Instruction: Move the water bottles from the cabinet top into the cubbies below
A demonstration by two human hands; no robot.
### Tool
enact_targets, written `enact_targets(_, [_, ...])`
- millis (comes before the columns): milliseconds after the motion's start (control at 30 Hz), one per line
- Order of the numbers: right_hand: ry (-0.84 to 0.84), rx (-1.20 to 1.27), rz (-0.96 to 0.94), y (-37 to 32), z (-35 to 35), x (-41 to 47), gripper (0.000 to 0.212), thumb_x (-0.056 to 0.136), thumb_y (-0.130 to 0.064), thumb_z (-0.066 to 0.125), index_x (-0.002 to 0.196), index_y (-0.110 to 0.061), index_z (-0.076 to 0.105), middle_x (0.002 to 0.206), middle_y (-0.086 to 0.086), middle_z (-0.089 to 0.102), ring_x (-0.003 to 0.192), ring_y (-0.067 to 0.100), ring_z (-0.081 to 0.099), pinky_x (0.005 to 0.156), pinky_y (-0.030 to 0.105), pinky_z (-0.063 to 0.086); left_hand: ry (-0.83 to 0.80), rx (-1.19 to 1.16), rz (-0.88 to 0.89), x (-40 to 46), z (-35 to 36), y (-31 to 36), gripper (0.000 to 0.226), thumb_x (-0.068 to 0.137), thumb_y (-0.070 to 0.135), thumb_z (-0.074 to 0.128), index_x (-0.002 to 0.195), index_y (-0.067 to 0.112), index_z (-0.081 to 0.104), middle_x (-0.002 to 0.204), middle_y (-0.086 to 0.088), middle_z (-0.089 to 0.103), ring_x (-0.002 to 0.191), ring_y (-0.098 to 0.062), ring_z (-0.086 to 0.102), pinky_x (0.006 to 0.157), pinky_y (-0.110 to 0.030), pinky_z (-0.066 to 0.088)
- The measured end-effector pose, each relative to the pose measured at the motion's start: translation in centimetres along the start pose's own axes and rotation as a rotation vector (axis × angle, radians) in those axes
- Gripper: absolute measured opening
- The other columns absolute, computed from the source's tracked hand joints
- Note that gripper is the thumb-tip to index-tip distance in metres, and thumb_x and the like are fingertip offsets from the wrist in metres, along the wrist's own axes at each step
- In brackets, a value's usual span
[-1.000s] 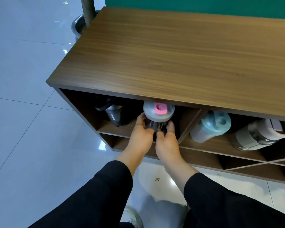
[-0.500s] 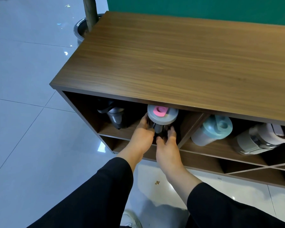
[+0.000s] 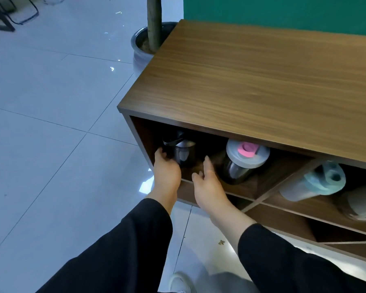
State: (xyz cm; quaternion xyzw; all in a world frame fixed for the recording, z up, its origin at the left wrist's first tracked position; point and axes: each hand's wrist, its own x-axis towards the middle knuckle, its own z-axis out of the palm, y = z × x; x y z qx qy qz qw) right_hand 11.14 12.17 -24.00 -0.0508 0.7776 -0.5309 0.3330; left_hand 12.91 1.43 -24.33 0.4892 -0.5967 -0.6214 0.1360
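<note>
Both hands have been taken off the pink-capped bottle (image 3: 242, 163) and shifted leftward; that bottle is now left tilted in the cubby just right of the right hand (image 3: 207, 185). The right hand is held open, fingers loose, touching nothing that can be seen. The left hand (image 3: 166, 170) is curled beside a dark steel bottle (image 3: 183, 153) just ahead of it; whether it is gripped cannot be told. No writing can be read on any bottle. Further right of the right hand, a teal-lidded bottle (image 3: 317, 182) is lain in the next cubby, and a grey bottle (image 3: 361, 204) is cut off by the edge. The cabinet top (image 3: 262, 85) is seen above both hands.
</note>
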Motion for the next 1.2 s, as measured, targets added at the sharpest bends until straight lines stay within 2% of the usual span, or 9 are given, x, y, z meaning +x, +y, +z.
enact_targets(67, [0.007, -0.051, -0.019, -0.7, 0.5, 1.4, 0.069, 0.101, -0.013, 0.038, 0.158, -0.029, 0.002, 0.151, 0.015, 0.042, 0.131, 0.033, 0.047, 0.100, 0.035, 0.039, -0.092, 0.033, 0.089, 0.8, -0.2, 0.2, 0.060, 0.097, -0.003, 0.039, 0.151, 0.022, 0.039, 0.139, -0.004, 0.061, 0.125, -0.023, 0.059, 0.108, -0.041, 0.047])
enact_targets(200, [0.013, -0.098, -0.001, -1.2, 1.3, 3.6, 0.067, 0.101, -0.017, 0.039, 0.157, -0.028, 0.003, 0.150, 0.019, 0.042, 0.133, 0.035, 0.046, 0.103, 0.040, 0.038, -0.173, 0.051, 0.111, 1.0, -0.7, 0.3, 0.050, 0.096, -0.007, 0.038, 0.129, 0.025, 0.057, 0.121, -0.003, 0.070, 0.114, -0.019, 0.063, 0.109, -0.043, 0.047])
enact_targets(400, [0.009, -0.041, 0.013, -1.0, 1.5, 5.6, 0.063, 0.099, -0.023, 0.037, 0.155, -0.034, 0.010, 0.161, 0.006, 0.026, 0.144, 0.028, 0.031, 0.111, 0.041, 0.029, -0.140, -0.011, 0.108, 1.3, -1.0, -0.4, 0.055, 0.094, -0.007, 0.038, 0.138, 0.022, 0.054, 0.125, 0.000, 0.068, 0.116, -0.016, 0.063, 0.109, -0.044, 0.047])
enact_targets(567, [0.075, 0.009, 0.015, -0.2, 1.9, 5.2, 0.064, 0.102, -0.016, 0.039, 0.157, -0.028, 0.009, 0.162, 0.005, 0.026, 0.143, 0.025, 0.034, 0.101, 0.028, 0.028, -0.157, 0.005, 0.119, 1.1, -1.0, -0.3, 0.060, 0.094, -0.004, 0.039, 0.148, 0.023, 0.043, 0.137, -0.003, 0.061, 0.126, -0.021, 0.057, 0.113, -0.045, 0.043])
enact_targets(667, [0.065, 0.050, -0.016, 0.6, 2.7, 4.7, 0.063, 0.101, -0.011, 0.039, 0.156, -0.027, 0.013, 0.161, 0.005, 0.027, 0.143, 0.022, 0.035, 0.097, 0.023, 0.028, -0.209, 0.007, 0.120, 1.3, -1.1, -0.6, 0.058, 0.095, -0.007, 0.038, 0.144, 0.022, 0.048, 0.136, -0.004, 0.064, 0.126, -0.022, 0.058, 0.112, -0.045, 0.044])
enact_targets(833, [0.106, 0.015, -0.018, 0.1, 2.8, 5.9, 0.061, 0.097, -0.017, 0.040, 0.153, -0.032, 0.019, 0.159, 0.008, 0.030, 0.141, 0.027, 0.036, 0.108, 0.037, 0.032, -0.199, 0.005, 0.117, 1.3, -1.1, -1.0, 0.061, 0.095, -0.006, 0.040, 0.149, 0.022, 0.046, 0.146, 0.001, 0.057, 0.133, -0.017, 0.053, 0.115, -0.045, 0.041])
enact_targets(967, [0.075, -0.015, -0.028, 0.1, 2.3, 5.9, 0.062, 0.097, -0.018, 0.039, 0.153, -0.031, 0.019, 0.159, 0.008, 0.031, 0.143, 0.028, 0.033, 0.112, 0.040, 0.029, -0.173, -0.003, 0.132, 1.4, -1.2, -1.3, 0.056, 0.099, -0.001, 0.040, 0.148, 0.024, 0.048, 0.136, 0.008, 0.059, 0.130, -0.016, 0.054, 0.115, -0.045, 0.042])
enact_targets(1100, [0.055, -0.019, 0.022, 0.8, 2.0, 5.6, 0.063, 0.101, -0.020, 0.038, 0.156, -0.031, 0.010, 0.164, 0.005, 0.020, 0.148, 0.024, 0.026, 0.114, 0.035, 0.025, -0.075, -0.042, 0.006, 1.4, -0.8, -1.0, 0.052, 0.102, 0.004, 0.040, 0.151, 0.020, 0.043, 0.144, -0.002, 0.055, 0.133, -0.023, 0.052, 0.115, -0.042, 0.042])
enact_targets(1200, [0.081, -0.006, -0.002, 1.1, 1.8, 4.8, 0.062, 0.102, -0.018, 0.039, 0.157, -0.025, 0.011, 0.164, 0.005, 0.018, 0.148, 0.022, 0.024, 0.114, 0.030, 0.025, 0.006, -0.068, -0.222, 1.4, -0.1, -1.9, 0.032, 0.099, 0.009, 0.043, 0.127, 0.013, 0.059, 0.122, -0.014, 0.066, 0.111, -0.032, 0.064, 0.102, -0.046, 0.052])
